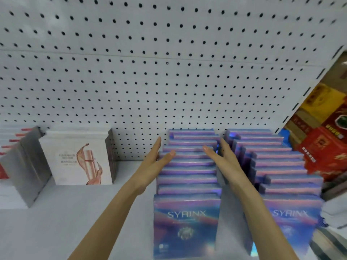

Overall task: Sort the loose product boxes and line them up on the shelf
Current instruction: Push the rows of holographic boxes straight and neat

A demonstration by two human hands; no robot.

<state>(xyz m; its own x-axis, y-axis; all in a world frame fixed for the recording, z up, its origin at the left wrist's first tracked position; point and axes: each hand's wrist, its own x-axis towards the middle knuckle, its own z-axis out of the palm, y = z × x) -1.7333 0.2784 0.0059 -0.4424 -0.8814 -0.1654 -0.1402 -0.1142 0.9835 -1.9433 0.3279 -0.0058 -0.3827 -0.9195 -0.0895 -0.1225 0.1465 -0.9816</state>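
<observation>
**Shelf (56, 212) with two rows of SYRINX boxes**

Backed by a white pegboard (169, 72), the purple boxes stand front to back in two rows. Your left hand (155, 160) lies flat against the left side of the left row (187, 175). Your right hand (223, 158), fingers straight, sits in the gap between that row and the right row (281, 166). Neither hand grips anything.

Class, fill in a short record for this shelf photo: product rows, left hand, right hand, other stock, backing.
Rows: left row and right row of SYRINX boxes, upright
Hands: left hand straight-fingered at left row's left side; right hand straight-fingered at its right side, between rows
Other stock: white boxes, far left
Backing: pegboard
</observation>
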